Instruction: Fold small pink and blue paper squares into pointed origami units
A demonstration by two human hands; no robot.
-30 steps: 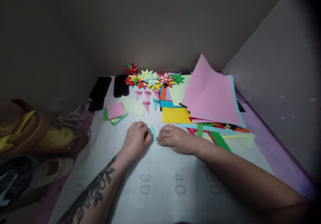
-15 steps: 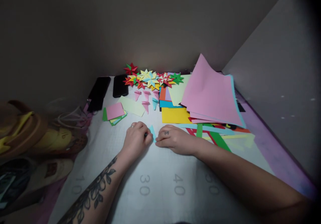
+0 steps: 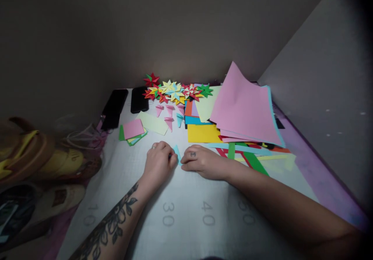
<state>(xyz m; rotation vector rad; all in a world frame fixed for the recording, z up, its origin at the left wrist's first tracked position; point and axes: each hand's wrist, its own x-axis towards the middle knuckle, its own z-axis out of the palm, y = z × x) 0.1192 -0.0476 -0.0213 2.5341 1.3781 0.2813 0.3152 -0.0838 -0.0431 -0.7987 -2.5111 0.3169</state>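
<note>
A small folded piece of light blue paper (image 3: pixel 177 154) lies on the white mat between my hands, its point facing away from me. My left hand (image 3: pixel 161 158) is closed, thumb and fingers pinching the paper's left side. From the other side my right hand (image 3: pixel 201 162) grips the lower right edge with its fingertips pressed together. Parts of the paper are hidden behind my fingers. Just beyond sit several small folded pink pieces (image 3: pixel 169 123) and one folded light blue piece (image 3: pixel 180 119).
Folded paper stars (image 3: pixel 175 91) are heaped at the back. To the right stand large pink sheets (image 3: pixel 243 106) over coloured paper and green strips (image 3: pixel 255 164). At left are small paper squares (image 3: pixel 133 129), a black phone (image 3: pixel 140 100) and a yellow-brown bag (image 3: pixel 35 151).
Both hands stay nearly in place on the light blue paper. Slightly less of the paper shows between them; the other things have not moved.
</note>
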